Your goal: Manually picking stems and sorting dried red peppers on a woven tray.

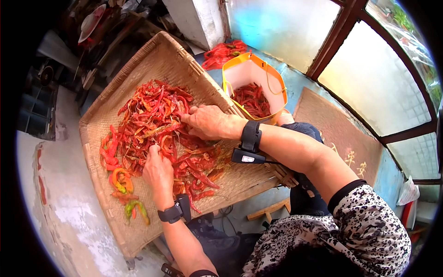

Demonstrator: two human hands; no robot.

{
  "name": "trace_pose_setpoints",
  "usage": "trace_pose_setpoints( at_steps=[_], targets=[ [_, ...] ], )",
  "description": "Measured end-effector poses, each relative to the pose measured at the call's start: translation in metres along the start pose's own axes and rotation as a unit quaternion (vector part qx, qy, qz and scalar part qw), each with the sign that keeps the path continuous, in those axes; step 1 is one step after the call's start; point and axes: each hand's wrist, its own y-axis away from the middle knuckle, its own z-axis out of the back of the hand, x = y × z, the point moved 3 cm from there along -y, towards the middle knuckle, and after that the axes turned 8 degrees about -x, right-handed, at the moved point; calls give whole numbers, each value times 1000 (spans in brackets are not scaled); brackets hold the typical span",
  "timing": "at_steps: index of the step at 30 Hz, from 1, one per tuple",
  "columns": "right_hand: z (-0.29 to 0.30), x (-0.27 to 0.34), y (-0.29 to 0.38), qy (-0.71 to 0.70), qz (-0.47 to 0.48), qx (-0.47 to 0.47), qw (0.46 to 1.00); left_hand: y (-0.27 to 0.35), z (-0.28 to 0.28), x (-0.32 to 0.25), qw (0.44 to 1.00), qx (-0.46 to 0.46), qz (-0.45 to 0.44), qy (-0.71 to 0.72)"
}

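Observation:
A heap of dried red chili peppers (152,107) lies in a woven bamboo tray (104,100) in front of me. My left hand (159,173) is at the near side of the heap, its thumb and fingertips pinched on a chili pepper. From the right, my right hand (211,121) reaches over the tray's edge, with bent fingers touching the peppers; its fingertips are partly hidden, so any hold is unclear. Looser chilies (197,173) spread between my wrists. A green curled pepper (136,211) and an orange pepper (123,180) rest to the left.
Beyond the tray's right edge stands an orange-rimmed bag (254,62) with red chilies inside. A red plastic bag (225,53) lies behind it. A brown mat (328,121) is on the blue floor beside framed glass panes (373,76). A wooden stool (268,209) shows below the tray.

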Motion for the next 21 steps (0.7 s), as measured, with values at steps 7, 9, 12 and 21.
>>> trace_pose_setpoints(
  at_steps=[7,9,12,21],
  targets=[
    [1,28,7,-55,139,-16,989,5,21,7,1000,-23,11,17],
    [7,26,5,-45,137,-36,989,4,27,-4,998,-2,25,58],
    [29,16,3,-213,100,-120,964,5,27,-14,992,-18,25,119],
    [3,19,15,-71,49,100,991,8,16,-22,983,-12,6,184]
  ],
)
